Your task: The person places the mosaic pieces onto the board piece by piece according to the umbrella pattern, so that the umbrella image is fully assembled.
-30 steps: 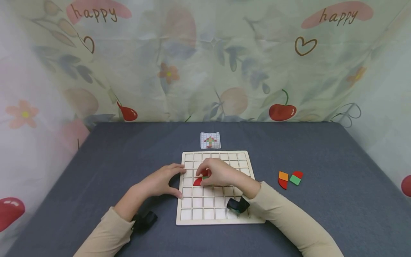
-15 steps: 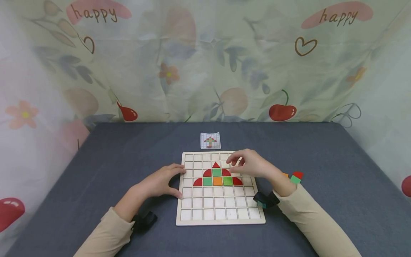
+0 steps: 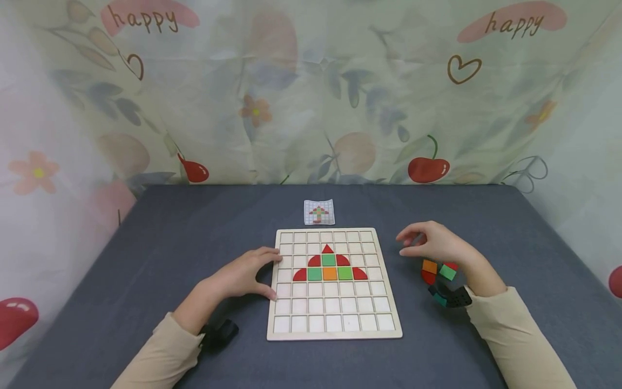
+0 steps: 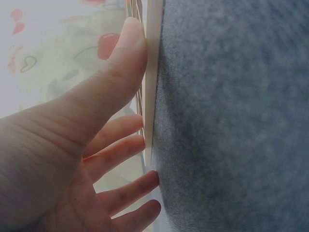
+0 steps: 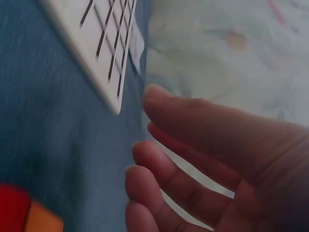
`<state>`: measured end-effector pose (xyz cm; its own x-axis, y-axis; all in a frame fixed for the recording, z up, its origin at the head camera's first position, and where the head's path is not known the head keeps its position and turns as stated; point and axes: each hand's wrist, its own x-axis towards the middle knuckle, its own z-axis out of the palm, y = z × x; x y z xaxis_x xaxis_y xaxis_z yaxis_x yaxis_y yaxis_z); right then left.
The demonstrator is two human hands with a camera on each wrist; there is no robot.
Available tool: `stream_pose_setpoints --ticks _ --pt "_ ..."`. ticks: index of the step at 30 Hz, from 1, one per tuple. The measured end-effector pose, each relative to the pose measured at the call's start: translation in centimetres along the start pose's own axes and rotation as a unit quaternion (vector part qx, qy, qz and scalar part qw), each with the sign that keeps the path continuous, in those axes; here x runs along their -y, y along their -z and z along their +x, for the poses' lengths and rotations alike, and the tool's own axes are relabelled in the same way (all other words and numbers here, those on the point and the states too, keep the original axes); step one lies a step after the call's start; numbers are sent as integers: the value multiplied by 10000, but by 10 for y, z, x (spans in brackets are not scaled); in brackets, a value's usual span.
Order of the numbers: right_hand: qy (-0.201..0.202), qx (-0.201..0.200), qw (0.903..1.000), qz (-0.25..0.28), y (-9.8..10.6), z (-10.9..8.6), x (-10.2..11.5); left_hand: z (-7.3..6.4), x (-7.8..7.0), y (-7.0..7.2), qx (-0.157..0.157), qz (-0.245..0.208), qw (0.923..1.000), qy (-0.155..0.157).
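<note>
In the head view a pale wooden grid board [image 3: 335, 339] lies on the table. Set in its cells are a red triangle [image 3: 327, 249], green squares [image 3: 329, 260], an orange square [image 3: 330, 274] and red quarter-circles [image 3: 300, 275]. My left hand [image 3: 243, 274] rests on the board's left edge, thumb and fingers spread; the left wrist view shows the thumb [image 4: 128, 46] against the rim. To the right of the board my right hand [image 3: 434, 243] hovers with loosely bent fingers, holding nothing. Just below it lie a loose orange square [image 3: 430, 267], a green square [image 3: 447, 272] and red pieces [image 3: 428, 277].
A small printed card [image 3: 319, 212] with a coloured grid figure lies behind the board. The dark grey table cloth [image 3: 218, 216] runs back to a patterned curtain [image 3: 301, 108]. Each wrist wears a black camera [image 3: 454, 297].
My right hand has moved off the board to the right, uncovering the coloured pieces, and now stands over the table near the loose pieces. The left hand has stayed at the board's edge.
</note>
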<state>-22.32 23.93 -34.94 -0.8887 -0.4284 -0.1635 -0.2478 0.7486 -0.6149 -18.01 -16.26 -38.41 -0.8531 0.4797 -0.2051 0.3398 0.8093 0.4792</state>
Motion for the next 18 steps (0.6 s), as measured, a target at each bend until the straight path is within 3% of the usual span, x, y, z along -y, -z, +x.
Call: stream_pose_setpoints --ticks 8,18 --pt "-306 442 9983 212 20 -18 -36 0 -1 1 17 -14 10000 52" --pt "-331 1115 9930 179 28 -35 -59 1 -2 1 33 -13 9999 114"
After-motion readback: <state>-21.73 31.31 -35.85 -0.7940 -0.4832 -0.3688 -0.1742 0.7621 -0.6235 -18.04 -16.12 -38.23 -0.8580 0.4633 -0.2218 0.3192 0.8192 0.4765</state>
